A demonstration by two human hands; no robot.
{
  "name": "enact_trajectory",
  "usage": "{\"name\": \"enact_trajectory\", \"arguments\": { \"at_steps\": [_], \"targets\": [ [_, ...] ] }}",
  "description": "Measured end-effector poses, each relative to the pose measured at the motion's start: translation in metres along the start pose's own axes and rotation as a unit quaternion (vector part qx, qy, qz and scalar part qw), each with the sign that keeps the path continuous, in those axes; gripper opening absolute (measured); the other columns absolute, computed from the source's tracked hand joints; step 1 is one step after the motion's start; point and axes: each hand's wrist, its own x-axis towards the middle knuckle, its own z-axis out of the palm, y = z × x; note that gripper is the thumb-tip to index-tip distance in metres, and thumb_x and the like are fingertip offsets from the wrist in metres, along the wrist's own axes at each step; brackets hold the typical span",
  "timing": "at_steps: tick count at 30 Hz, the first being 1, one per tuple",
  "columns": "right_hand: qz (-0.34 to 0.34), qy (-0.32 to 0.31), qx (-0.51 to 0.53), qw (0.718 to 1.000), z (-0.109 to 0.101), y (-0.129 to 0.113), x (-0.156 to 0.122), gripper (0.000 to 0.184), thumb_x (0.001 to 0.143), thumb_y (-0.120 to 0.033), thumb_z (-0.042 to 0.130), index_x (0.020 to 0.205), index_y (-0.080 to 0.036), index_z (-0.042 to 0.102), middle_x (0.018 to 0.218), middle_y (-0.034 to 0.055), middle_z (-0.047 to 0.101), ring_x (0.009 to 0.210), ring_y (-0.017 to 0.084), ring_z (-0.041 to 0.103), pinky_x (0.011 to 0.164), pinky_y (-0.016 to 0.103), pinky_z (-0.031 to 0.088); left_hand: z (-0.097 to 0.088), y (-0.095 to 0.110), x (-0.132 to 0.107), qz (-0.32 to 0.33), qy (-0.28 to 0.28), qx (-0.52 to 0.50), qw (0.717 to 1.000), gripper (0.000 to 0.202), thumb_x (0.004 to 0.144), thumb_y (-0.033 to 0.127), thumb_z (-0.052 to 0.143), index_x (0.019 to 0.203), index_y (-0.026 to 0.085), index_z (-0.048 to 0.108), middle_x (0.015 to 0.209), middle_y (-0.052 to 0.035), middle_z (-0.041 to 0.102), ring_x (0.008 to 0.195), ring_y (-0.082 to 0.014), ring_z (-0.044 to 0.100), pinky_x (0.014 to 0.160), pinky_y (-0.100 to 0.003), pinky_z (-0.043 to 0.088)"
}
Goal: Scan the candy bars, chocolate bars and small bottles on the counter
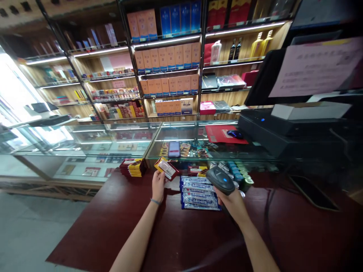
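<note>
Across the top of the frame, wall shelves (166,40) hold orange cartons (163,57) and blue cartons (176,19). Below, glass display cases (178,132) contain flat packs (92,172). On the dark-red counter (107,226), blue-and-white packets (200,194) lie at centre. My right hand (234,204) grips a barcode scanner (219,179), right of centre; my left hand (158,186) pinches a red-and-yellow packet (166,168) near centre, its barcode label (168,171) too blurred to read.

Scanner (220,179) and packets (197,193) block the middle; near-left counter (93,226) allows passage.
</note>
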Motion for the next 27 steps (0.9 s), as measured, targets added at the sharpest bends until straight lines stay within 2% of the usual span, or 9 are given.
{"name": "enact_trajectory", "arguments": {
  "at_steps": [3, 5, 9, 11, 13, 16, 20, 27],
  "targets": [
    [0.004, -0.029, 0.012, 1.000, 0.017, 0.001, -0.008, 0.035, 0.078, -0.052, 0.067, 0.094, -0.020, 0.064, 0.052, -0.0018, 0.061, 0.040, 0.016, 0.052, 0.042, 0.028, 0.045, -0.011, -0.004, -0.004, -0.044, 0.020, -0.095, 0.994, 0.046, 0.076, 0.040, 0.079, 0.109, 0.019, 0.056, 0.105, -0.0074, 0.071, 0.098, -0.0202, 0.070, 0.094, -0.040, 0.053],
    [0.008, -0.045, 0.005, 0.999, 0.029, 0.003, -0.013, 0.038, 0.078, -0.048, 0.068, 0.104, -0.020, 0.063, 0.060, 0.0006, 0.066, 0.047, 0.019, 0.059, 0.045, 0.030, 0.049, -0.015, -0.006, -0.005, -0.064, 0.032, -0.124, 0.990, 0.045, 0.076, 0.036, 0.080, 0.111, 0.020, 0.057, 0.109, -0.0080, 0.071, 0.101, -0.0204, 0.070, 0.099, -0.042, 0.051],
    [-0.037, -0.093, -0.048, 0.994, 0.047, 0.011, -0.021, 0.043, 0.077, -0.036, 0.066, 0.117, -0.021, 0.058, 0.088, 0.0067, 0.076, 0.083, 0.028, 0.074, 0.069, 0.036, 0.058, -0.019, -0.010, -0.004, -0.089, 0.055, -0.141, 0.984, 0.039, 0.079, 0.029, 0.078, 0.111, 0.021, 0.057, 0.111, -0.0077, 0.072, 0.101, -0.0189, 0.071, 0.100, -0.042, 0.052],
    [-0.068, -0.133, -0.070, 0.986, 0.051, 0.014, -0.023, 0.048, 0.077, -0.032, 0.064, 0.123, -0.022, 0.054, 0.107, 0.0093, 0.075, 0.100, 0.029, 0.072, 0.081, 0.039, 0.057, -0.020, -0.011, -0.003, -0.093, 0.059, -0.145, 0.983, 0.037, 0.081, 0.027, 0.076, 0.112, 0.022, 0.058, 0.111, -0.0075, 0.072, 0.101, -0.0186, 0.071, 0.100, -0.042, 0.052],
    [-0.086, -0.178, -0.087, 0.976, 0.053, 0.017, -0.025, 0.054, 0.077, -0.028, 0.063, 0.129, -0.022, 0.050, 0.118, 0.0112, 0.073, 0.108, 0.030, 0.070, 0.088, 0.040, 0.056, -0.020, -0.012, -0.003, -0.094, 0.064, -0.147, 0.983, 0.037, 0.082, 0.026, 0.076, 0.114, 0.022, 0.058, 0.111, -0.0077, 0.072, 0.102, -0.0186, 0.071, 0.102, -0.042, 0.052],
    [-0.084, -0.225, -0.112, 0.964, 0.053, 0.019, -0.025, 0.054, 0.078, -0.026, 0.062, 0.131, -0.020, 0.051, 0.120, 0.0127, 0.072, 0.111, 0.030, 0.069, 0.092, 0.041, 0.054, -0.020, -0.013, -0.003, -0.089, 0.065, -0.152, 0.982, 0.039, 0.082, 0.027, 0.076, 0.116, 0.022, 0.058, 0.114, -0.0087, 0.071, 0.104, -0.0202, 0.070, 0.104, -0.045, 0.051],
    [-0.082, -0.238, -0.112, 0.961, 0.052, 0.020, -0.025, 0.054, 0.077, -0.025, 0.062, 0.130, -0.018, 0.055, 0.123, 0.0132, 0.071, 0.116, 0.030, 0.067, 0.096, 0.041, 0.053, -0.019, -0.013, -0.003, -0.074, 0.055, -0.162, 0.983, 0.040, 0.081, 0.027, 0.077, 0.116, 0.022, 0.058, 0.121, -0.0117, 0.069, 0.112, -0.0247, 0.068, 0.105, -0.047, 0.050],
    [-0.069, -0.194, -0.084, 0.975, 0.051, 0.014, -0.025, 0.045, 0.078, -0.030, 0.061, 0.121, -0.020, 0.058, 0.113, 0.0114, 0.075, 0.106, 0.029, 0.070, 0.087, 0.038, 0.055, -0.019, -0.013, -0.002, -0.088, 0.077, -0.157, 0.981, 0.040, 0.077, 0.028, 0.079, 0.109, 0.021, 0.058, 0.107, -0.0074, 0.071, 0.094, -0.0181, 0.071, 0.095, -0.041, 0.055]
  ]
}}
